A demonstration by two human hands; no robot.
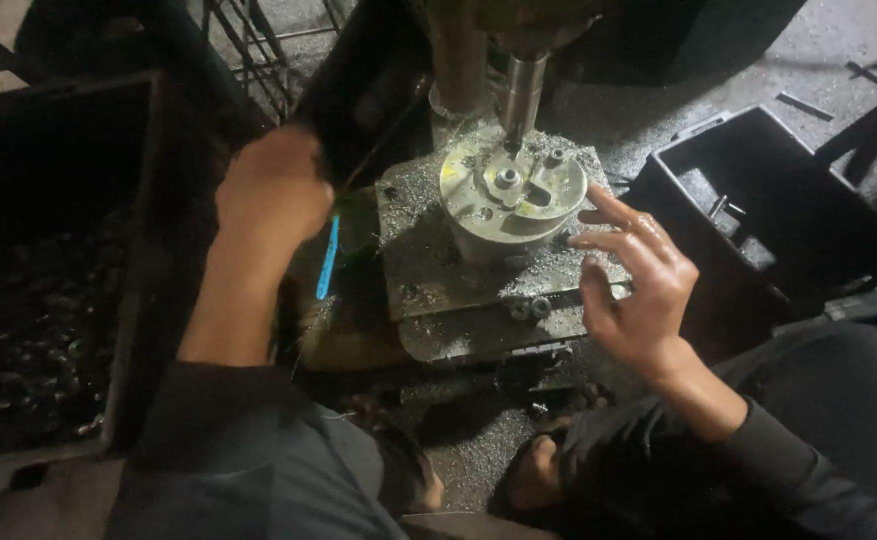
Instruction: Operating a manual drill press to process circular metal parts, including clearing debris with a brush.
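Observation:
A round metal fixture (512,195) with bolts on top sits on the drill press table (429,270), under the spindle (521,95). My right hand (634,285) is open, fingers spread, its fingertips touching the fixture's right side. My left hand (274,190) is closed around a dark lever or handle (359,110) to the left of the machine. What exactly it grips is partly hidden.
A dark crate (39,300) full of small metal parts stands at the left. A black plastic bin (759,200) with a few pieces is at the right. Metal chips cover the table and floor. A blue strip (329,258) hangs beside the table.

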